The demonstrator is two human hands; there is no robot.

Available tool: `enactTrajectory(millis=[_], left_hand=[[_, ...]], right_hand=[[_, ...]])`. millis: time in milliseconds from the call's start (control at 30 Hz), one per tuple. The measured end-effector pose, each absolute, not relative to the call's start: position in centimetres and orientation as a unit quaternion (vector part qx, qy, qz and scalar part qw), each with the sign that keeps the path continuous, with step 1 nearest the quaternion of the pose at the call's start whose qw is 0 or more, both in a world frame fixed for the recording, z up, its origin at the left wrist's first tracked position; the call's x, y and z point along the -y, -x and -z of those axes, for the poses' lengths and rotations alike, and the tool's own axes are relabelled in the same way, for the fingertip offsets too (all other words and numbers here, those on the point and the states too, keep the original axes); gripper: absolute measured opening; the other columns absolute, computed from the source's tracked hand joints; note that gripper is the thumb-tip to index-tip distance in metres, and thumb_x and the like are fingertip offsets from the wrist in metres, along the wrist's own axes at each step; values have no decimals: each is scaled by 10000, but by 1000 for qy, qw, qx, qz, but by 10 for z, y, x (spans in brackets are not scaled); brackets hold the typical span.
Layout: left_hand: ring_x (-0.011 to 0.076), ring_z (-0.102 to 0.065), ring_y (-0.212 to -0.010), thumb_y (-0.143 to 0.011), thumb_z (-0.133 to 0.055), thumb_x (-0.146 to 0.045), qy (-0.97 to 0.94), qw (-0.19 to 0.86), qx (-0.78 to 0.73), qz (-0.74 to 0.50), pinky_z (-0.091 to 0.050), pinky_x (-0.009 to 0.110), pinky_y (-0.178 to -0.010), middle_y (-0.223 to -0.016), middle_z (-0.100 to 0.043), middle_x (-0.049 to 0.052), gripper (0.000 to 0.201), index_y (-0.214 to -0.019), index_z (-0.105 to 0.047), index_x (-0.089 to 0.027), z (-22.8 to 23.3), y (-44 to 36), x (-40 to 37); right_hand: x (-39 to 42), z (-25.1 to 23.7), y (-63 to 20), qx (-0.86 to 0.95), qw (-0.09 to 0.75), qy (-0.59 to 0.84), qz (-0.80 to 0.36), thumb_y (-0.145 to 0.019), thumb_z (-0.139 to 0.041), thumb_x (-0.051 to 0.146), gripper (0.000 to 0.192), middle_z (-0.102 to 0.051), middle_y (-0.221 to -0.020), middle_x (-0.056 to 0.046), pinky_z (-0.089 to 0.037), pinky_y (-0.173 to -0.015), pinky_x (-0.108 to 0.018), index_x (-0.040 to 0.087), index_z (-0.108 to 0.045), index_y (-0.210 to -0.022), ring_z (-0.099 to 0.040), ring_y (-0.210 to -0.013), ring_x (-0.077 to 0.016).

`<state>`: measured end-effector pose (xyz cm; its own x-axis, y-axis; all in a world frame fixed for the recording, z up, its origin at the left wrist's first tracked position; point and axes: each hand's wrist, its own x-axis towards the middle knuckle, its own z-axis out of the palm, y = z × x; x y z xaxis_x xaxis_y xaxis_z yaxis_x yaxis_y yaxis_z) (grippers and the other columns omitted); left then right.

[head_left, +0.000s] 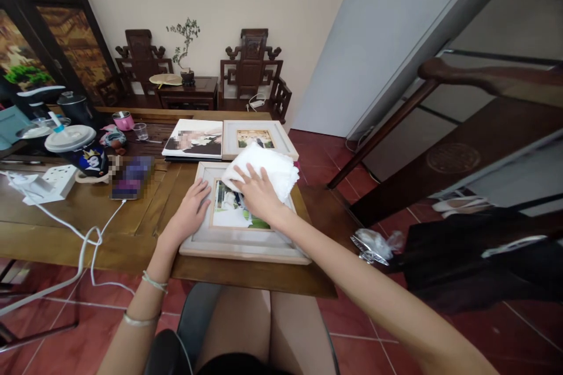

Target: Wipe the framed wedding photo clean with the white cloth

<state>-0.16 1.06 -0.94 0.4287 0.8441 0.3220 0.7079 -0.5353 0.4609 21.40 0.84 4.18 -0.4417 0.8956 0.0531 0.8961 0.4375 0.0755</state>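
Observation:
A light wooden picture frame (246, 250) lies flat near the front edge of the table, a photo inside it. My left hand (188, 211) rests on the frame's left border, fingers stretched out over it. Under my right hand (259, 192) is a folded white cloth (277, 170), pressed onto the frame's upper part with the fingers spread on top. The cloth hides the upper right of the frame and part of the photo. Just behind lie a second framed photo (281, 135) and a white-edged photo album or panel (193, 139).
On the left of the table (132, 240) are a lidded dark cup (92, 155), a phone (129, 179) on a white cable, a power strip (57, 181) and a pink cup (123, 121). A wooden chair (440, 129) stands close at the right.

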Motion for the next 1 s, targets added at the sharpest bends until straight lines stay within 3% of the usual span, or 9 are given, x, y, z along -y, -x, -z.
enactTrajectory(millis=[200, 433, 600, 700, 767, 900, 1000], left_hand=[[287, -347, -1415, -950, -404, -275, -835, 119, -465, -270, -309, 521, -1150, -1424, -507, 187, 416, -1279, -578, -89, 10, 1, -10], [292, -349, -1413, -951, -398, -286, -833, 117, -466, -275, -311, 512, -1154, -1419, -512, 190, 426, -1272, -585, -77, 11, 0, -10], [267, -361, -1409, -962, -360, -273, -821, 114, -481, -287, -314, 508, -1155, -1411, -531, 155, 430, -1308, -559, -110, 10, -3, -9], [267, -365, -1406, -955, -366, -258, -825, 116, -477, -282, -316, 500, -1156, -1413, -526, 170, 437, -1306, -555, -82, 9, -2, -9], [277, -366, -1405, -947, -383, -263, -827, 120, -473, -279, -317, 502, -1155, -1410, -524, 186, 441, -1298, -558, -61, 9, -2, -10], [292, -366, -1404, -943, -398, -272, -822, 127, -472, -292, -314, 537, -1149, -1407, -524, 191, 433, -1290, -571, -80, 11, -1, -11], [294, -379, -1397, -939, -409, -267, -817, 127, -473, -303, -320, 550, -1143, -1399, -537, 178, 424, -1292, -575, -102, 13, -2, -12]], right_hand=[[10, -54, -200, 870, -64, 489, -5, -811, -483, 4, 611, -310, -1559, -134, -233, -1086, -650, 174, -499, -1398, -229, -1412, -430], [72, -90, -209, 922, -106, 348, -136, -754, -439, -37, 603, -467, -1467, -119, -439, -979, -522, 198, -614, -1281, -471, -1281, -361], [85, -81, -190, 937, -48, 322, -126, -742, -450, -6, 617, -410, -1510, -96, -343, -1070, -570, 191, -589, -1310, -350, -1373, -366], [88, -77, -194, 929, -56, 343, -130, -713, -449, -21, 652, -395, -1520, -86, -268, -1114, -579, 180, -579, -1319, -296, -1407, -348], [92, -81, -209, 920, -55, 359, -147, -688, -439, -35, 656, -424, -1503, -85, -259, -1114, -586, 182, -607, -1283, -321, -1398, -332], [97, -96, -247, 910, -56, 373, -173, -657, -409, -61, 604, -629, -1301, -97, -303, -1091, -545, 195, -706, -1117, -441, -1328, -286], [95, -101, -257, 909, -70, 369, -180, -663, -399, -67, 611, -644, -1276, -99, -332, -1071, -510, 207, -711, -1111, -461, -1315, -272]])
